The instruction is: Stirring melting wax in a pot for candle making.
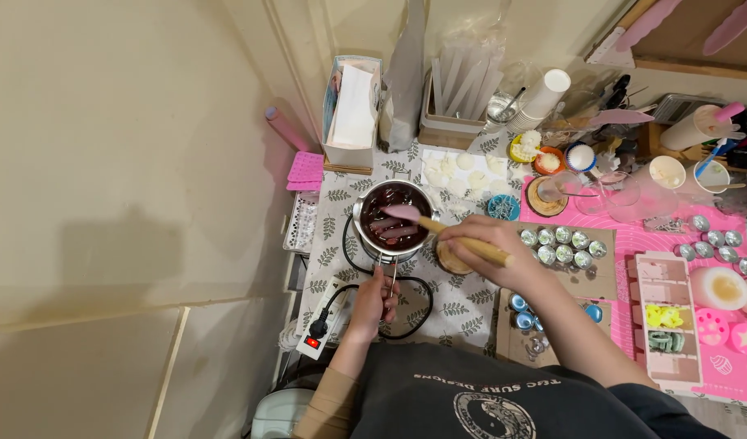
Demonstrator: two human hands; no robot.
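pot (394, 218) on the mat, dark melt inside | left hand (374, 302) clamped on its handle, right hand (489, 245) fisted round the spatula (438, 228) | hard stir could slop melt, or tug the cord (350, 254)

View from above my worktable. My left hand (375, 299) grips the handle of a small metal pot (392, 218) holding a dark red-brown liquid. My right hand (485, 250) closes around the wooden handle of a pink spatula (406, 214), whose blade rests in the pot. A black cable (414, 313) loops beside the pot toward a white power strip (324, 319), near left. To the right, small metal cups (562, 246) sit in rows on cardboard. Farther right, a pink mat (633, 237) carries moulds (664, 317) and clear glasses (607, 193). White wax pieces (463, 175) lie beyond the pot.
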